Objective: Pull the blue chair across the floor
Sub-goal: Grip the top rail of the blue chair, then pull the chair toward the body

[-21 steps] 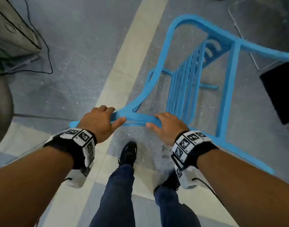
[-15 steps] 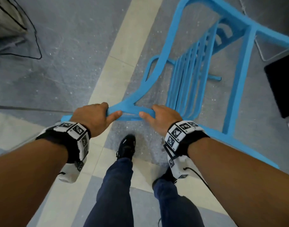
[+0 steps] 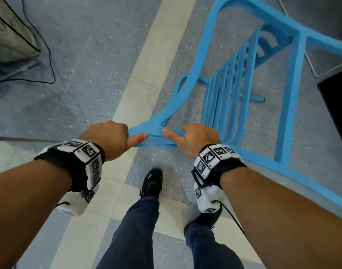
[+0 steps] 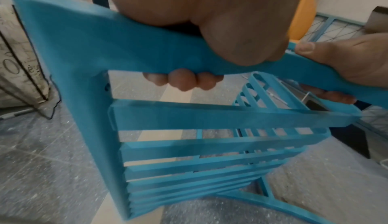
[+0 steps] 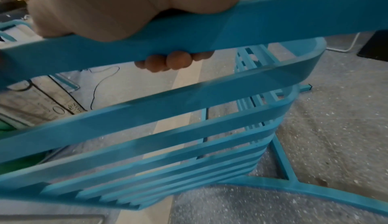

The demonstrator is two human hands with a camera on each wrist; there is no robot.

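Observation:
The blue chair (image 3: 230, 98) has a slatted back and seat and a tubular frame, and it stands on the grey floor in front of me, reaching to the upper right. My left hand (image 3: 110, 138) grips the top rail of its back, fingers curled under and thumb along the rail. My right hand (image 3: 193, 137) grips the same rail just to the right. In the left wrist view the blue chair (image 4: 189, 119) shows its top rail with my fingertips (image 4: 184, 81) wrapped beneath it. The right wrist view shows the blue chair (image 5: 189, 111) and my fingertips (image 5: 174, 60) curled under the rail.
A cream floor stripe (image 3: 146, 61) runs from far centre down to my feet (image 3: 152, 183). A grey printed bag (image 3: 9, 37) with a black cable (image 3: 48, 55) lies at the upper left. A black object (image 3: 338, 105) and a white wire frame (image 3: 321, 61) sit right of the chair.
The chair has come nearer to me and towards the left of the view along the floor. Both hands keep their grip on the top rail, now closer together.

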